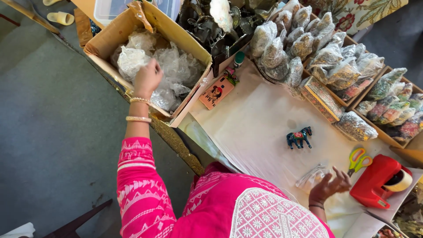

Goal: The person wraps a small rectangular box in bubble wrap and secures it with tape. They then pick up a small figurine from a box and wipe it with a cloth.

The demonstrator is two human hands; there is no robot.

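Left hand [147, 77] over open cardboard box [110, 37] off table's left edge, fingers curled together above crumpled clear plastic bags [169, 66]; right hand [328, 187] at table's [251, 128] near edge, fingers spread apart on small clear packet [310, 176]; blue toy horse [299, 137] mid-table; red tape dispenser [379, 180] near right corner

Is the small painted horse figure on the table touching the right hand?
Apart. The head view shows the horse figure standing alone on the white table cover, with bare cover plainly visible between it and the right hand.
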